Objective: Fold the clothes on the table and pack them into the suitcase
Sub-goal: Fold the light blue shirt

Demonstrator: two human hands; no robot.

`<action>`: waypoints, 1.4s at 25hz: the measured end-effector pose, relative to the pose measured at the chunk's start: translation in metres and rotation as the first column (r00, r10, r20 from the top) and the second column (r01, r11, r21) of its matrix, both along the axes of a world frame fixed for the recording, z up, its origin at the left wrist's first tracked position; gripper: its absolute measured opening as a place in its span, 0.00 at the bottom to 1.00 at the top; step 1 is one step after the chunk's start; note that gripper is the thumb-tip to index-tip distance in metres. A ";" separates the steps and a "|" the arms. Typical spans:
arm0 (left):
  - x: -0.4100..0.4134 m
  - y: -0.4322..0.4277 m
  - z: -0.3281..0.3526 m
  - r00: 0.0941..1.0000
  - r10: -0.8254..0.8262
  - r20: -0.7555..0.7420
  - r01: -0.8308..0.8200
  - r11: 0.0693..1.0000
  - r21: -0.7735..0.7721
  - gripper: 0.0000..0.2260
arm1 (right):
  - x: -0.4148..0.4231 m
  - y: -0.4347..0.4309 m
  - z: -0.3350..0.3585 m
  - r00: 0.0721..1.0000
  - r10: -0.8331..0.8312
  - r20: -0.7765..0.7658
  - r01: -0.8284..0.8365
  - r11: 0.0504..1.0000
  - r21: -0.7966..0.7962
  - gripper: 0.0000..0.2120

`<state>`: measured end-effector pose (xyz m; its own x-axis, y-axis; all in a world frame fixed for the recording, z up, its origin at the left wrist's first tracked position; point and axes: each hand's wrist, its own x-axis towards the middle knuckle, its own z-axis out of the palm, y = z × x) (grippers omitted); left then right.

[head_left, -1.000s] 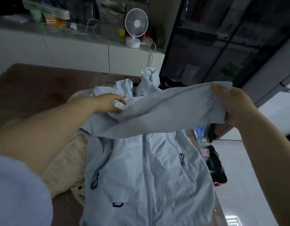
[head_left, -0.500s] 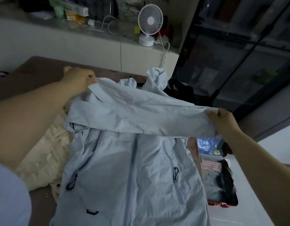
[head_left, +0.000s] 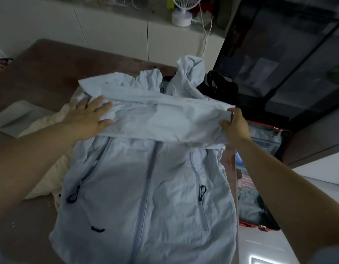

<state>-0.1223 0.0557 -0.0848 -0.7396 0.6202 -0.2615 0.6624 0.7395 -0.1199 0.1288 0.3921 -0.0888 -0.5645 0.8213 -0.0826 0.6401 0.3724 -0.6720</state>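
One light blue jacket (head_left: 170,210) lies flat on the brown table (head_left: 50,69), front side up, with its one centre zipper (head_left: 145,185) closed. One sleeve (head_left: 164,121) is folded across the chest, from the left side to the right side. The hood (head_left: 189,73) is bunched up at the far end. On the front I count two pocket zippers, each with one dark loop: the left pull loop (head_left: 74,195) and the right pull loop (head_left: 202,191). Both hands are on the jacket. The left hand (head_left: 88,119) is flat, with the fingers spread wide, and it presses on the left end of the folded sleeve. The right hand (head_left: 236,126) pinches the right end of the same sleeve between thumb and curled fingers, at the right edge of the jacket. One cream garment (head_left: 46,168) lies partly under the left side of the jacket, and one flat grey thing (head_left: 21,115) lies on the table beyond it. One suitcase (head_left: 254,226) with a red rim lies open on the floor, just beside the right edge of the table; some clothes are inside it, but how many I cannot tell. One black item (head_left: 222,84) lies behind the hood. One white fan (head_left: 182,14) stands on the cabinet by the wall.
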 end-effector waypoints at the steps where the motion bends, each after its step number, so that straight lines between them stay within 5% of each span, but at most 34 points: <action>1: -0.003 0.001 0.001 1.000 0.001 -0.009 -0.001 1.000 0.005 0.29 | -0.003 0.002 0.001 1.000 0.002 0.017 -0.003 1.000 0.031 0.19; 5: 0.012 0.013 0.008 0.977 -0.098 -0.192 0.119 0.988 0.102 0.32 | -0.018 0.008 0.001 0.971 -0.022 0.236 -0.037 0.970 0.242 0.25; 9: 0.025 0.032 0.008 0.954 -0.195 -0.229 0.225 0.968 0.113 0.28 | -0.054 -0.001 0.009 0.974 0.117 0.195 -0.184 0.909 0.375 0.27; 15: 0.018 0.038 -0.009 0.978 -0.198 -0.068 0.202 0.977 0.066 0.27 | -0.150 0.009 0.020 0.925 0.322 0.199 -0.344 0.935 0.084 0.27; 21: 0.009 0.031 -0.021 0.956 -0.268 -0.121 0.284 0.949 0.139 0.30 | -0.234 0.030 0.006 0.988 0.145 0.048 -0.135 0.975 -0.177 0.40; 24: 0.006 0.032 -0.024 0.955 -0.281 -0.096 0.290 0.952 0.097 0.33 | -0.249 0.032 0.009 0.981 0.147 0.130 -0.131 0.984 -0.124 0.26; 26: 0.005 0.033 -0.022 0.950 -0.300 -0.091 0.310 0.939 0.148 0.35 | -0.238 0.023 0.023 0.966 0.258 -0.001 -0.258 0.964 -0.065 0.15; 28: 0.006 0.035 -0.007 0.969 -0.243 -0.043 0.240 0.885 0.398 0.31 | -0.204 -0.001 0.047 0.805 0.506 -0.310 -0.534 0.845 -0.005 0.09; 30: 0.006 0.040 0.013 0.986 -0.160 0.047 0.079 0.695 0.714 0.22 | -0.151 -0.021 0.059 0.464 0.794 -0.393 -0.777 0.578 0.251 0.10; 32: 0.004 0.052 0.032 0.997 -0.076 -0.007 0.045 0.516 0.856 0.18 | -0.096 -0.034 0.044 0.336 0.939 -0.077 -0.790 0.325 0.520 0.12; 35: 0.004 0.081 0.049 1.000 -0.019 0.014 -0.004 0.435 0.900 0.21 | -0.032 -0.038 0.000 0.453 0.826 0.335 -0.772 0.177 0.610 0.11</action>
<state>-0.1184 0.1365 -0.0359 -0.7360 0.5193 0.4343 0.6619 0.4169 0.6230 0.0967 0.3540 -0.0883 -0.9269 -0.2772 0.2530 -0.2965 0.9541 -0.0410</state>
